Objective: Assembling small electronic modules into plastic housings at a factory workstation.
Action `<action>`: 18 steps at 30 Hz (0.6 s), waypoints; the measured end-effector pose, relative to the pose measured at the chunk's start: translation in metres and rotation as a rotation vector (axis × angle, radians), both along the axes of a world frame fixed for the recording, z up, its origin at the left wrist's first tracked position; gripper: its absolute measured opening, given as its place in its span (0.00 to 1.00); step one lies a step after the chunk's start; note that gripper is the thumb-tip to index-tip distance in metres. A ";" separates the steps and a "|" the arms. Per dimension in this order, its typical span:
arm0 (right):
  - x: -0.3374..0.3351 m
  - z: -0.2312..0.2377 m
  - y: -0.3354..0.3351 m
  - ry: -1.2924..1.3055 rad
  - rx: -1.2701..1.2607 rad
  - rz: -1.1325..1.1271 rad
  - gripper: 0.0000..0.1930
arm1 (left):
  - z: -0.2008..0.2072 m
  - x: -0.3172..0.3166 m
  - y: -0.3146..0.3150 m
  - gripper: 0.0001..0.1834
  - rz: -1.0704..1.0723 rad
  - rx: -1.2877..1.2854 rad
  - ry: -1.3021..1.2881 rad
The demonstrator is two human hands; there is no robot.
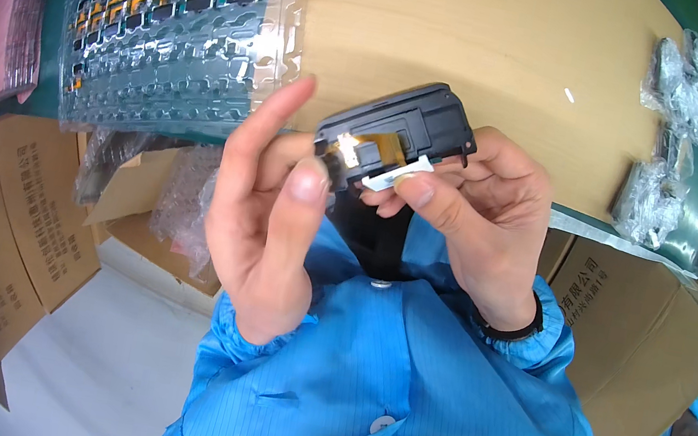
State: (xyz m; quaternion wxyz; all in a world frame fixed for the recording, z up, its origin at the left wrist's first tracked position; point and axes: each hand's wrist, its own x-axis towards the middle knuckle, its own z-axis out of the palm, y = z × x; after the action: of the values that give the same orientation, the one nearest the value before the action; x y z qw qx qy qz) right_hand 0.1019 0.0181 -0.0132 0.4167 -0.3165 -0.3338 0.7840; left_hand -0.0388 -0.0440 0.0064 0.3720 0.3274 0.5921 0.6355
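Observation:
A black plastic device housing [440,122] is held up tilted in front of my chest, its recessed inner side showing. An orange-gold flex cable [391,153] with a shiny patch lies across its lower left part. My right hand [499,212] grips the right end, thumb pressed by a white strip [394,174] along the lower edge; the other fingers are partly hidden behind. My left hand [266,213] is at the housing's left end, thumb and a bent finger closed at the corner. Its index finger points up, away from the housing.
Clear plastic trays [168,27] of small dark parts with orange flex cables lie left on the tan work surface [494,29]. Bubble-wrapped items [651,197] sit at the right. Pink sheets [18,20] stand far left. Cardboard boxes [33,209] flank me below the table.

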 end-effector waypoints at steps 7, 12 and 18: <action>0.039 0.019 0.011 -1.093 1.398 -0.225 0.24 | 0.000 0.000 0.025 0.19 0.023 -0.042 -0.265; 0.026 0.005 0.034 -0.915 1.820 -0.403 0.09 | 0.003 0.005 0.021 0.18 -0.060 -0.034 -0.335; 0.029 0.022 0.039 -0.812 1.685 -0.214 0.10 | 0.008 0.003 0.014 0.16 -0.143 0.003 -0.077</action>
State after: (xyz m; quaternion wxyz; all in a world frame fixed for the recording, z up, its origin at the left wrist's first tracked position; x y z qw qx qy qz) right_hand 0.1305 0.0567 0.0083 0.4299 -0.1890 -0.8800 0.0714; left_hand -0.0362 -0.0301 0.0147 0.4383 0.3446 0.5514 0.6206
